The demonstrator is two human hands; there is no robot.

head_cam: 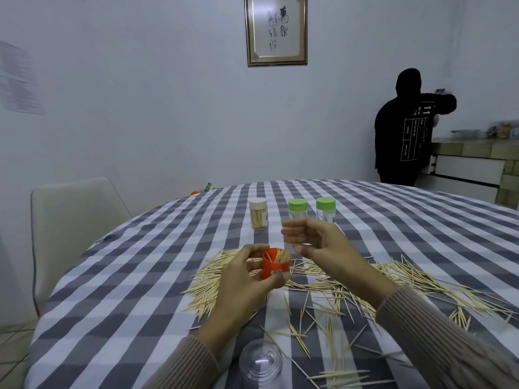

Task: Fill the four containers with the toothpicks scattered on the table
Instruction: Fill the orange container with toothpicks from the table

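- The left hand (247, 279) is wrapped around the orange container (275, 263), thumb on its near side and fingers on the far side, holding it upright with its open mouth up, above the checked tablecloth (134, 276).
- A bundle of toothpicks stands inside the orange container, tips showing above the rim; it looks fairly full, though I cannot tell whether there is room for more.
- The right hand (317, 242) hovers just right of and beyond the orange container, fingers curled and loosely apart. I cannot tell whether it holds anything; nothing shows clearly between the fingertips.
- The loose toothpicks (331, 287) lie spread over the cloth around, right of and nearer than the orange container, so plenty is left to gather.
- Beyond the orange container stand three capped jars: a white-lidded jar (257, 213) visibly packed with toothpicks, and two green-lidded jars (298, 210), (325, 209), partly hidden by the right hand.
- A clear plastic dome cap (260, 363) sits on the cloth nearer than the orange container, probably its lid.
- To do this step well, I would keep the orange container steady and slightly tilted toward the right hand, gather toothpicks into an aligned bunch, and feed them in lengthwise rather than crosswise.
- The likely risk is snagging on sticks already standing inside, so slide new ones along the inner wall.
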